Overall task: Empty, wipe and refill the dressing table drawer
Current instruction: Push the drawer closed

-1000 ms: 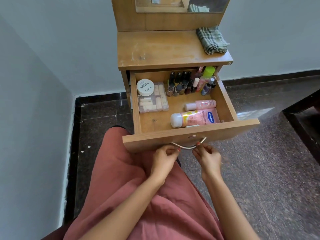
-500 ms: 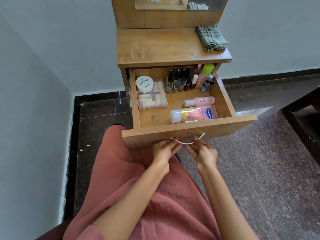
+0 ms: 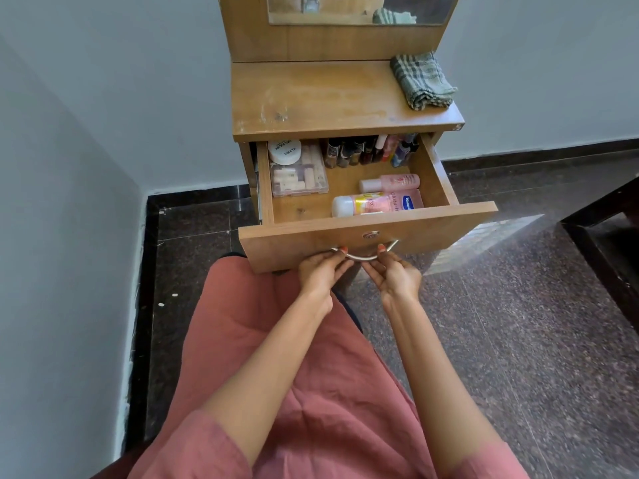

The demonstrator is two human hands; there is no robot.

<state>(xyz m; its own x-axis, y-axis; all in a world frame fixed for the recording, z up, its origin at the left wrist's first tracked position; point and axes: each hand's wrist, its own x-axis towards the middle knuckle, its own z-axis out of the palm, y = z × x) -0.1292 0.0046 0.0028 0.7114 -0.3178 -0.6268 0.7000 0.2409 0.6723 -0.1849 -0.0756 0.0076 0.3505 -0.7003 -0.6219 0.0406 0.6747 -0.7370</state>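
Both hands are at the curved metal handle point(image 3: 363, 258) on the drawer point(image 3: 294, 243): the left hand point(image 3: 320, 271) and the right hand point(image 3: 394, 276) each hook their fingers round it from below, so each grip is closed on the handle, one near each end. The drawer stands well out from the dressing table, full, its front just above the person's lap point(image 3: 276, 340).

One more hard pull is the main risk. The drawer could come off its runner and drop at the front, since nothing shows a stop. A jerk would likely topple the upright nail polish bottles point(image 3: 356, 153) packed along the back wall, and the two pink bottles lying on their sides, the small one point(image 3: 390, 183) and the Vaseline one point(image 3: 373, 203), would roll forward.

At the left of the drawer, a round white tub point(image 3: 284, 152) sits on a clear plastic box point(image 3: 299, 178); lifting the box carelessly would tip it off.

On the tabletop point(image 3: 328, 95) a folded checked cloth point(image 3: 422, 81) lies at the right rear corner, near the edge. The lap sits under the drawer front, a wall is close on the left, and dark furniture point(image 3: 605, 236) stands to the right.
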